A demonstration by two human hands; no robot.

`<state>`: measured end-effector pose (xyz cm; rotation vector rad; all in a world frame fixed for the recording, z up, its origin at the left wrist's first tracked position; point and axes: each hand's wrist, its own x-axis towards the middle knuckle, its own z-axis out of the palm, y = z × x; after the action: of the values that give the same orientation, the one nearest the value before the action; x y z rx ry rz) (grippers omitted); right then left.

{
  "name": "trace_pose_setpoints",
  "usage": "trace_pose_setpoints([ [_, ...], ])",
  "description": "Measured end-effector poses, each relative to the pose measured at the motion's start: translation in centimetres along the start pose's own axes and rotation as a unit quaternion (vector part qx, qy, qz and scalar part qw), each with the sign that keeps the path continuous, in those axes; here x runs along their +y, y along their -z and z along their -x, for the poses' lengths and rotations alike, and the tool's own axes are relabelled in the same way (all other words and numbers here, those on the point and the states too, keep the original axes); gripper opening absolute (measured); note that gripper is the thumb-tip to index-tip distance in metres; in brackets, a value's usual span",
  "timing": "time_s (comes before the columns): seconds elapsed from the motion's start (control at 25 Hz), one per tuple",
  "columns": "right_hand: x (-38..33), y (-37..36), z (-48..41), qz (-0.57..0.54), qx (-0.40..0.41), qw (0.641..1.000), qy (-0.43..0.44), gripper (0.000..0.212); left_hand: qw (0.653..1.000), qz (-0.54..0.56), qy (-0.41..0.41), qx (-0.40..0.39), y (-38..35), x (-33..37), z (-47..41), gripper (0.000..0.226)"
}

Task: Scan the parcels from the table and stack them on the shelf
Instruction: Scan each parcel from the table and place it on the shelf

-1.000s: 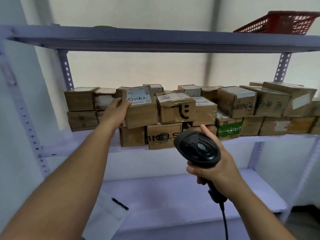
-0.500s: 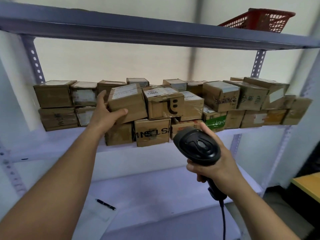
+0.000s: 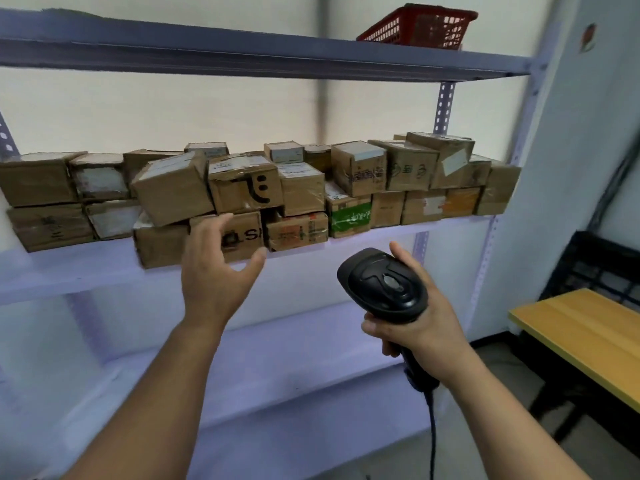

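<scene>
The left hand (image 3: 216, 271) is off the box (image 3: 173, 192) it pressed against half a second ago; it now hangs below and in front of the shelf edge (image 3: 86, 271), fingers spread, touching nothing. That box now sits tilted on the top row, its left end lifted and its lower corner resting on the box beneath, where earlier it was held nearly level. The view has swung to the right: a yellow-topped counter (image 3: 585, 327) and a black crate (image 3: 602, 265) behind it now fill the right side, and the pen and paper seen on the lower shelf have dropped out of view.
</scene>
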<state>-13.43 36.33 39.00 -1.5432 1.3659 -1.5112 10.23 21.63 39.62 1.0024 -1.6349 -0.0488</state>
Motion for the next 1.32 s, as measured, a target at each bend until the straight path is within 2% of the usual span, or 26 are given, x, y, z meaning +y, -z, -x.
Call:
trace_pose_setpoints([
  [0.2,1.4,7.4,6.7,0.001,0.032,0.999,-0.028,0.1,0.992,0.007,0.011,-0.125,-7.6,8.5,9.9,0.062],
  [0.56,2.2,22.6,21.6,0.021,0.152,0.986,-0.07,0.101,0.964,0.104,-0.015,-0.244,-17.5,25.5,22.5,0.06],
  [0.72,1.6,27.9,27.0,0.048,0.223,0.97,-0.08,0.101,0.942,0.153,-0.049,-0.294,-20.8,32.5,26.1,0.071],
  [0.96,0.3,33.9,34.5,0.099,0.346,0.927,-0.107,0.101,0.896,0.229,-0.113,-0.363,-25.9,42.0,31.2,0.069],
  [1.32,0.2,43.8,41.5,0.134,0.476,0.858,-0.135,0.102,0.826,0.312,-0.184,-0.433,-33.2,55.4,37.4,0.068],
])
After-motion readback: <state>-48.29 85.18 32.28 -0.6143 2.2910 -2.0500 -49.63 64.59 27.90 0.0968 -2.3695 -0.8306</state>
